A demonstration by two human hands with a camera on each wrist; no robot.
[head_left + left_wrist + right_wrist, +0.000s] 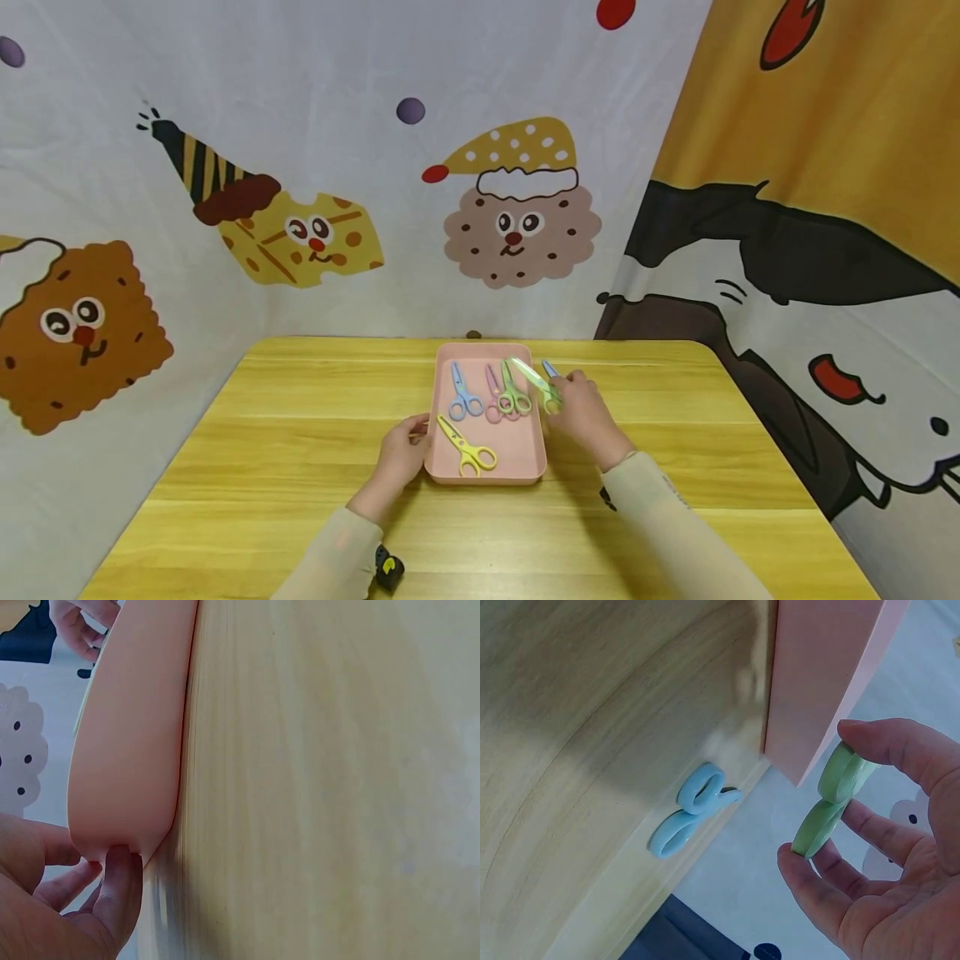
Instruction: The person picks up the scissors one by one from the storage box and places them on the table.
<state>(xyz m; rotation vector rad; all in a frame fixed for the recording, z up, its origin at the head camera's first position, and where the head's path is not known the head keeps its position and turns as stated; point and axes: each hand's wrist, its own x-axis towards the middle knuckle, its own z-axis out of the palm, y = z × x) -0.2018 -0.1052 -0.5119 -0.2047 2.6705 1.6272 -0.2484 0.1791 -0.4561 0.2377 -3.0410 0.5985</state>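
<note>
My left hand (402, 450) touches the left side of a pink tray (487, 477) with its fingertips, at the tray's outer wall (127, 750) in the left wrist view. My right hand (585, 417) pinches light green scissors (836, 776) by the finger loops, thumb on one loop and fingers on the other. Their pale blades (528, 372) point left over the tray's right rim. In the tray lie blue scissors (460, 396), yellow scissors (467, 447) and green scissors (514, 396) overlapping pink scissors (492, 408). More blue scissors (697, 799) lie on the table right of the tray.
The tray stands on a wood-grain table (315, 400), towards its far edge. Behind the table hangs a white cloth (337, 67) with cartoon prints. A dark wrist strap piece (388, 569) shows beside the left sleeve (337, 554).
</note>
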